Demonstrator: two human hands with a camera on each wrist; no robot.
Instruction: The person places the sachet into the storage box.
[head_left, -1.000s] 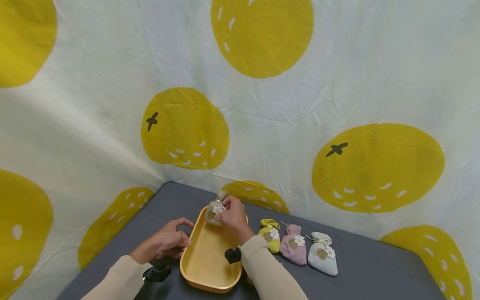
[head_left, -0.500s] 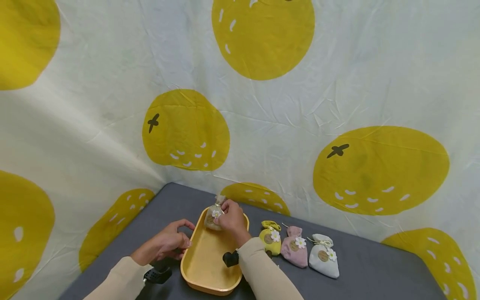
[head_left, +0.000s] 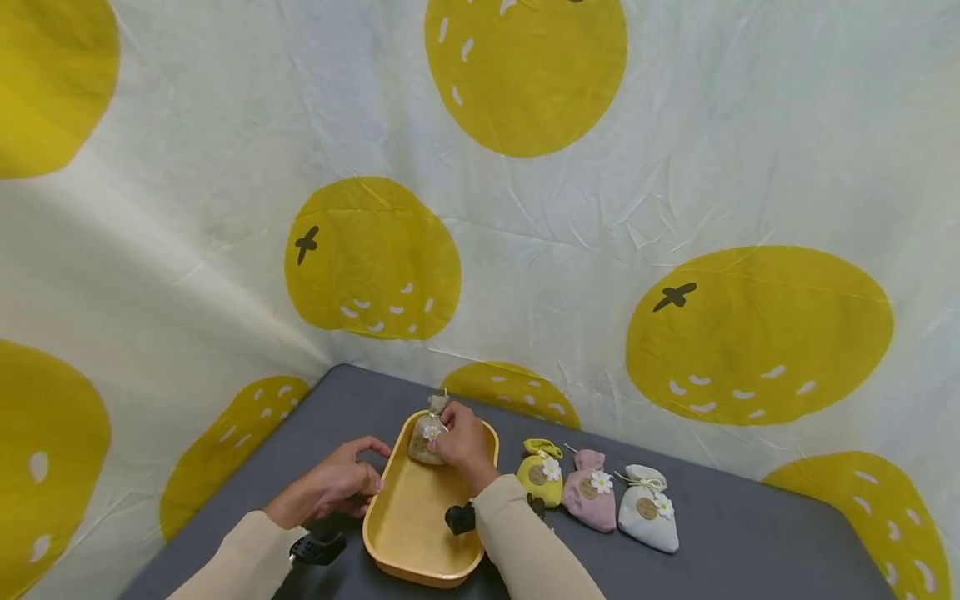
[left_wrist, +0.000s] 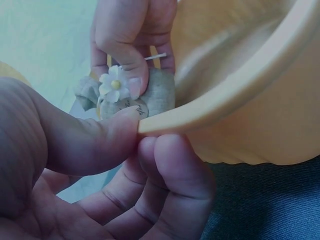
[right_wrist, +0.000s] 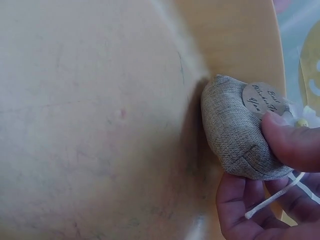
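Observation:
My right hand holds a grey-beige drawstring pouch between thumb and fingers, at the far end of a yellow tray. The pouch carries a round lettered tag and a white daisy; its gathered neck rises above the tray's far rim in the head view. On the tray's left side, my left hand pinches the rim, thumb on top and curled fingers beneath, as the left wrist view shows.
Right of the tray, a yellow pouch, a pink pouch and a white pouch lie in a row on the dark grey table. Behind the table hangs a white curtain printed with big yellow fruit.
The grey-beige pouch has come slightly down and left into the tray's far end, with my right hand still holding it. My left hand stays at the rim.

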